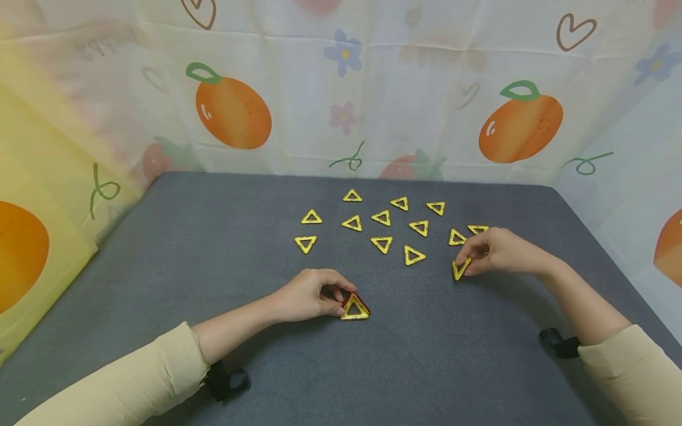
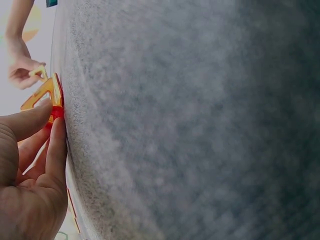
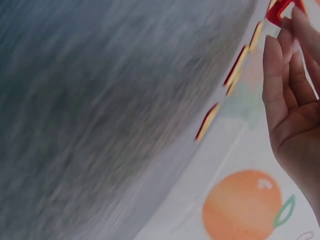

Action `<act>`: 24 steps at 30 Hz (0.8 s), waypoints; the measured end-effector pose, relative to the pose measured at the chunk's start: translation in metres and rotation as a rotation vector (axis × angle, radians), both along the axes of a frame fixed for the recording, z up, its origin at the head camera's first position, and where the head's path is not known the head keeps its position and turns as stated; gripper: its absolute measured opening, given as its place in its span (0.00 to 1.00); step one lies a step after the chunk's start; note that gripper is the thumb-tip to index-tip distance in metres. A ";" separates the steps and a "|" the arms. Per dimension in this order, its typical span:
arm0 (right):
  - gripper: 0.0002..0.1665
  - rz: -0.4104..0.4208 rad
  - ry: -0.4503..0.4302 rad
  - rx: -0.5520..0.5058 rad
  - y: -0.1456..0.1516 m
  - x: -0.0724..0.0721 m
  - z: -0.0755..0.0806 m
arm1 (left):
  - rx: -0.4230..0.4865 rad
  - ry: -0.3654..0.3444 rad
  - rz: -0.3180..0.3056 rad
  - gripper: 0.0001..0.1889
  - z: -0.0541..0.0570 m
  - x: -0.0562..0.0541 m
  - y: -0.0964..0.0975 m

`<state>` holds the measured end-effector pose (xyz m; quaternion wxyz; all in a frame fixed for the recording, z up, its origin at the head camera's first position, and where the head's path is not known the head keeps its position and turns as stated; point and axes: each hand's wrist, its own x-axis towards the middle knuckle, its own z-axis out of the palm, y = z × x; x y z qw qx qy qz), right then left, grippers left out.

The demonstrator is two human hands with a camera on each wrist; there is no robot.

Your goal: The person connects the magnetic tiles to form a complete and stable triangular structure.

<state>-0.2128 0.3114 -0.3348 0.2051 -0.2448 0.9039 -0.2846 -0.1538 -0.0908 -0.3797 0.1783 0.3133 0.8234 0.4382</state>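
My left hand (image 1: 314, 296) holds small triangle tiles at the middle of the grey table (image 1: 405, 367): a yellow one (image 1: 354, 317) tilted up in front, with red edges showing behind it. In the left wrist view, thumb and fingers pinch this orange-yellow tile (image 2: 44, 88) and a red part (image 2: 58, 112) close to the tabletop. Over to the right, my right hand (image 1: 498, 251) pinches another triangle tile (image 1: 456, 274) by its side, tilted. That tile looks red (image 3: 273, 16) in the right wrist view, partly cut off by the frame. Two yellow tiles lie just behind this hand.
Several yellow open-centred triangle tiles, such as one (image 1: 408, 256) left of the right hand and one (image 1: 306, 239) farther left, lie scattered across the table's back half. A printed cloth (image 1: 373, 77) hangs behind the table. Black straps (image 1: 229, 381) show near both sleeves.
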 end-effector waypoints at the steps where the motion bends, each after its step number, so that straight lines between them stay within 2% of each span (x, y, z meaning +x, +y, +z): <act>1: 0.09 0.015 0.008 -0.005 -0.004 0.000 0.000 | 0.001 0.001 0.000 0.21 0.000 0.000 0.000; 5: 0.08 0.065 0.029 -0.038 -0.020 0.003 0.000 | -0.001 -0.005 0.003 0.21 -0.001 -0.001 0.001; 15: 0.06 0.106 0.068 -0.094 -0.064 0.014 0.003 | 0.005 -0.010 0.003 0.21 0.000 0.001 0.001; 21: 0.08 0.167 0.118 -0.131 -0.094 0.030 0.004 | 0.007 -0.004 0.005 0.21 -0.002 0.000 0.001; 24: 0.09 0.198 0.183 -0.141 -0.109 0.040 0.004 | 0.012 -0.002 0.004 0.20 -0.002 0.000 0.001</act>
